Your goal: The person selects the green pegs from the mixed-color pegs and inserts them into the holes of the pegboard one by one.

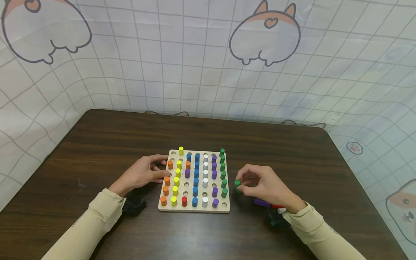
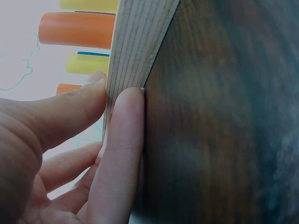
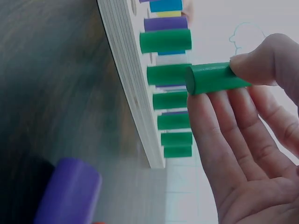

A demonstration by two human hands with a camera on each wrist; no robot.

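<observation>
A wooden pegboard (image 1: 208, 210) with rows of coloured pegs lies on the table. At its left edge my left hand (image 1: 143, 172) grips the board, thumb on the upper rim and a finger (image 2: 122, 116) along the layered side. Just off the right edge, my right hand (image 1: 260, 183) pinches a green peg (image 3: 212, 78) between thumb and fingers, raised above the table. Several green pegs (image 1: 223, 175) line the board's right column, where the front corner hole (image 1: 224, 204) shows bare. Orange, yellow, blue, white and purple pegs fill much of the other columns, with one red peg (image 1: 184, 201) in front.
Near my right wrist lie loose pegs: a purple one (image 1: 262, 203), a red one (image 1: 277, 207), a white one (image 1: 281, 210) and a green one (image 1: 272, 223). The dark wooden table (image 1: 136, 133) meets a white patterned cloth (image 1: 195, 72) behind it.
</observation>
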